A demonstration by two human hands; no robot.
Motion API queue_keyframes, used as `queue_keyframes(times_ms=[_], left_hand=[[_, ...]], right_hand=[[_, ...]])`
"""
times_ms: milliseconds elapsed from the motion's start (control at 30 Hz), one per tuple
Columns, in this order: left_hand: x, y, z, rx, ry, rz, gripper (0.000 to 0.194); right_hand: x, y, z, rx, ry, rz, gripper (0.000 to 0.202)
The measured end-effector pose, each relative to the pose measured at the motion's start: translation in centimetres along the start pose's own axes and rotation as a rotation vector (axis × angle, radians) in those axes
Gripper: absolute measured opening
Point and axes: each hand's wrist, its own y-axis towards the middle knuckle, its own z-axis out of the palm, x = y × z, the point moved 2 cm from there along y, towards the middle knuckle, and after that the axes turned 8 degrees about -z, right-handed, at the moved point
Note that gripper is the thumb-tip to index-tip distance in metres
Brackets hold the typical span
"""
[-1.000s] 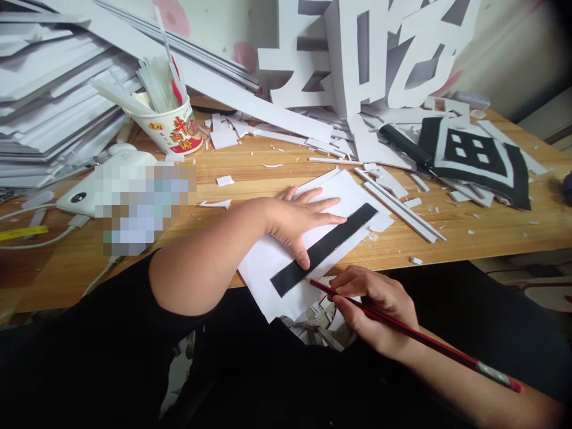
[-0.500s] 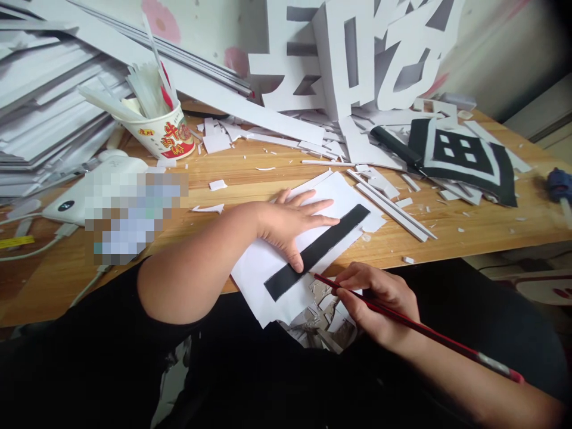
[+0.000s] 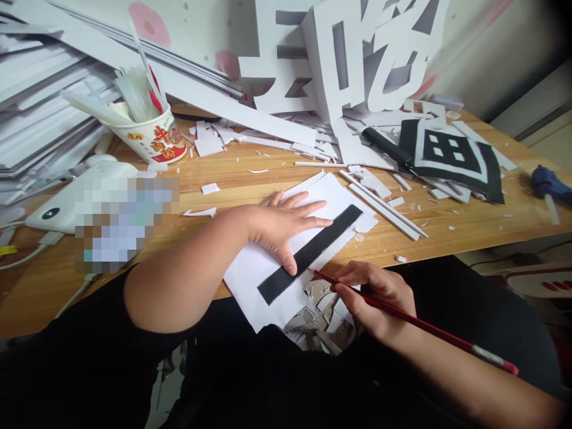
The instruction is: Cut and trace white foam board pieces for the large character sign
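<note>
My left hand [image 3: 286, 229] lies spread on white paper [image 3: 250, 268], its thumb and a fingertip touching a black strip [image 3: 313, 253] that lies slantwise on the sheet. In my right hand [image 3: 379, 295] is a long red-and-black pencil [image 3: 429, 325], pinched close to its tip, with the pink eraser end pointing to the lower right. The tip is at the paper's lower right edge, a little apart from the strip. The paper reaches over the table's front edge.
White cut-out characters [image 3: 330, 65] stand at the back. A paper cup [image 3: 152, 137] with clear sticks, a white power bank [image 3: 84, 190] and stacked boards [image 3: 40, 101] are left. Scraps, a black patterned piece [image 3: 451, 158] and a blue glue gun [image 3: 549, 182] lie right.
The view has shifted slightly, so most things appear a little further left. My left hand stays spread on the paper, and my right hand keeps its hold on the pencil.
</note>
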Motion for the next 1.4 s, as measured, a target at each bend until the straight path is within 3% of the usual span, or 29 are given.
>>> queue_keyframes(times_ms=[567,1400], left_hand=[[0.1,0.0,-0.1,-0.006,-0.023,0.007,0.123],[0.0,-0.2,-0.5,0.04,-0.015,-0.015,0.117]], right_hand=[[-1.2,0.0,-0.8,-0.097,-0.096,0.049,0.011],[-4.7,0.3,-2.8,-0.231,-0.168,0.228,0.01]])
